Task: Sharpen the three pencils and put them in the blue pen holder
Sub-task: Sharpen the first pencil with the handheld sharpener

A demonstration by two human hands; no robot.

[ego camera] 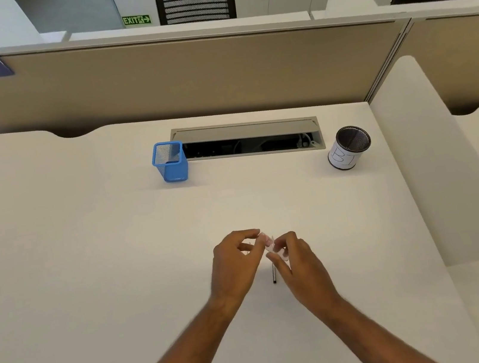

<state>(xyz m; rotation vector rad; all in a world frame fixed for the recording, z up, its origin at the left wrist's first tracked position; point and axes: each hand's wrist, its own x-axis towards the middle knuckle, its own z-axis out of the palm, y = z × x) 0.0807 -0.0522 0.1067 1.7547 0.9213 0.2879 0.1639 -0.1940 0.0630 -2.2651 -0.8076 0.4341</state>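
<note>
A blue mesh pen holder (pixel 170 162) stands upright at the back of the white desk (pixel 88 268), left of the cable slot. Low in the middle, my left hand (pixel 233 268) and my right hand (pixel 300 266) meet over the desk. Between their fingertips is a small pale pink object (pixel 268 243), apparently a sharpener; the right fingers pinch it and the left fingertips touch it. A dark pencil (pixel 274 274) pokes out below the hands, mostly hidden. No other pencils are visible.
A round black mesh holder (pixel 349 148) with a white label stands at the back right. An open cable slot (pixel 249 142) lies between the two holders. A beige partition (pixel 183 74) runs behind the desk, and a white divider (pixel 436 165) borders the right side.
</note>
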